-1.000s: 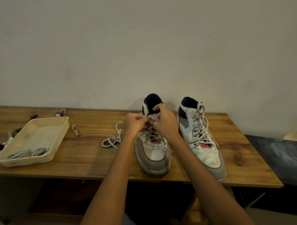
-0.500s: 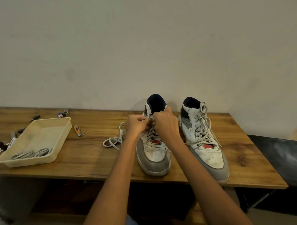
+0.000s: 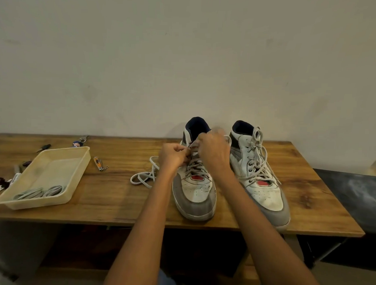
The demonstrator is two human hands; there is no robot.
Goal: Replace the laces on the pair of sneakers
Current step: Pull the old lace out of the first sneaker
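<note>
Wooden table (image 3: 116,203) | sneaker (image 3: 195,191) near front edge — both hands pinch lace (image 3: 195,164)

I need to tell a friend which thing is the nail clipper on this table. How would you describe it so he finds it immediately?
Start at the cream plastic tray on the left part of the wooden table. Just beside the tray's far right corner, toward the sneakers, lies the nail clipper. It is small, orange and metal with a short bead chain, unlike the dark tools behind and left of the tray.
</note>
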